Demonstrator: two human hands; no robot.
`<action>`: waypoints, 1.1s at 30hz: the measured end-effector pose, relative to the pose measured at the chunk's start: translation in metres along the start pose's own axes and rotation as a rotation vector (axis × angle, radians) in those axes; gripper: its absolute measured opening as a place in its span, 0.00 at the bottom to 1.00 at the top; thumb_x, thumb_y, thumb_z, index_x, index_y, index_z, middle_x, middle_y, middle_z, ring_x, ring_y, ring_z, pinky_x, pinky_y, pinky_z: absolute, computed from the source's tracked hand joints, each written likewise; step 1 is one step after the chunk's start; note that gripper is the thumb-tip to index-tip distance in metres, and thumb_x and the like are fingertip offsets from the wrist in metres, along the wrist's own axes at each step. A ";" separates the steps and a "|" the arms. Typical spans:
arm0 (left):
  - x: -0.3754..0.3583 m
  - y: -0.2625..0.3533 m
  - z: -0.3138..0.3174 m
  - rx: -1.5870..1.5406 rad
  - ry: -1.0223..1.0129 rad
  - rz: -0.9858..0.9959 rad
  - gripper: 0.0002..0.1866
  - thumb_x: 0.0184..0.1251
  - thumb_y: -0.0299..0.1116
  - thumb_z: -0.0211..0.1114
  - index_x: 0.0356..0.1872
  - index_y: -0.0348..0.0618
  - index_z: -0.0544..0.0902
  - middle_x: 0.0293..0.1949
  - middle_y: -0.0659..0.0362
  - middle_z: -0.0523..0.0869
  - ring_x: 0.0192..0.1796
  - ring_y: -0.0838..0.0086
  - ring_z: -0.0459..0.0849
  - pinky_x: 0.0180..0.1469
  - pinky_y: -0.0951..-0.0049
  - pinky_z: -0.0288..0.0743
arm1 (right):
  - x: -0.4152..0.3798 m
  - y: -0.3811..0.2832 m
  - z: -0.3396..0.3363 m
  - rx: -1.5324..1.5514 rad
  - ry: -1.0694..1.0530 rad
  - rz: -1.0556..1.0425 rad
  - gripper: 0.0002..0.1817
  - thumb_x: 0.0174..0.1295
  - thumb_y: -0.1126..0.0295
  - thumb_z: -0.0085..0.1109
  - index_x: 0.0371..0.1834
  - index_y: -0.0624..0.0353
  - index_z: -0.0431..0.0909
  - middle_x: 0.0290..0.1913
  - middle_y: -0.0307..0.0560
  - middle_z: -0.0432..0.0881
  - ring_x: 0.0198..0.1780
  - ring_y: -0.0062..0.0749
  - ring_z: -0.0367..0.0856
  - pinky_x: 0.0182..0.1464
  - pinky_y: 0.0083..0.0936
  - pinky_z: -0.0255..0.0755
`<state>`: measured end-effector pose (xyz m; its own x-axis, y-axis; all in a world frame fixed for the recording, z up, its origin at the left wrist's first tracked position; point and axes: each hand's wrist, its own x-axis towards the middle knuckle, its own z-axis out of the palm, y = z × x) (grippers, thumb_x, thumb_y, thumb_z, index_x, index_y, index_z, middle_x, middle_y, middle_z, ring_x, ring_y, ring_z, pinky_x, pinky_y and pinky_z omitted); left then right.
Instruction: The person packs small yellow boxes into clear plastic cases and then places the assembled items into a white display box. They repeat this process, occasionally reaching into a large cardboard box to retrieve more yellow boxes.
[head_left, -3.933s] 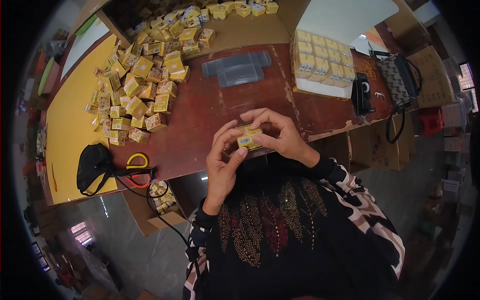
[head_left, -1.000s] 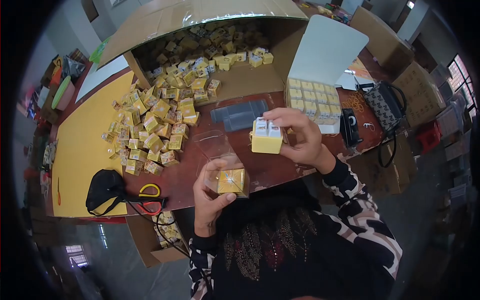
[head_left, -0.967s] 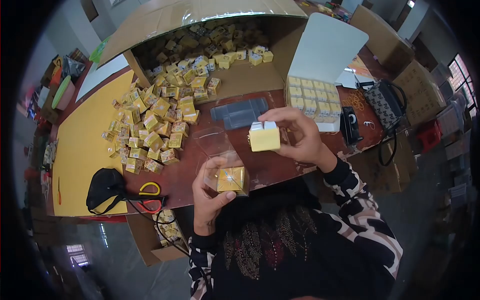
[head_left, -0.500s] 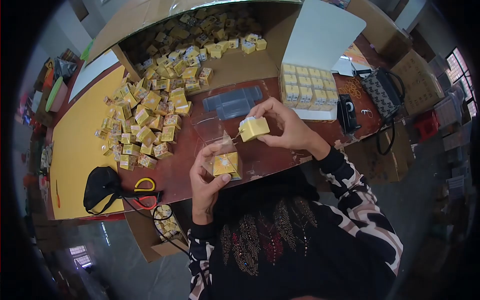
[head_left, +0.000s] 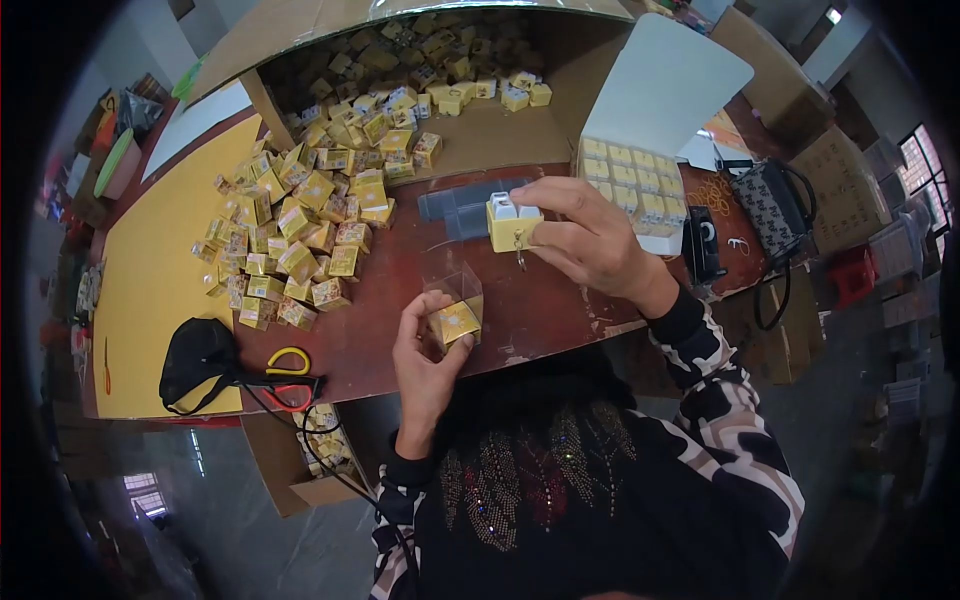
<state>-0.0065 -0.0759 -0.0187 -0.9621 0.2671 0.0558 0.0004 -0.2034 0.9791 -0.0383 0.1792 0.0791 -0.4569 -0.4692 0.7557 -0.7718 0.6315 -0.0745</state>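
My right hand pinches a small yellow keychain block above the table. White key-like caps show on its top, and a short metal chain hangs from its side. Lower and to the left, my left hand grips a small yellow printed box between thumb and fingers. A clear plastic piece stands up from that box on its far side. The block and the box are apart. Behind the block, a dark translucent plastic tray lies on the red tabletop.
A heap of small printed boxes lies at left, before a large cardboard box holding many yellow blocks. A white display box holds rows of yellow blocks. Scissors, a black pouch and a patterned handbag also lie around.
My right hand has raised the keychain block away from the left hand and turned it so its white caps and chain show. My left hand keeps the printed box, now tilted a little differently.
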 end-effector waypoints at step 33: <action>-0.012 0.018 0.017 -0.130 -0.085 0.058 0.38 0.62 0.21 0.71 0.73 0.43 0.64 0.63 0.52 0.76 0.63 0.66 0.78 0.63 0.68 0.75 | -0.031 -0.047 0.055 1.103 -0.117 0.806 0.23 0.60 0.73 0.69 0.60 0.59 0.78 0.57 0.47 0.77 0.56 0.30 0.80 0.57 0.28 0.79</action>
<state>0.0096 -0.0663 0.0016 -0.9349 0.3292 0.1330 0.0144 -0.3392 0.9406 -0.0121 0.1302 0.0239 -0.9345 -0.2929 0.2024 -0.2006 -0.0366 -0.9790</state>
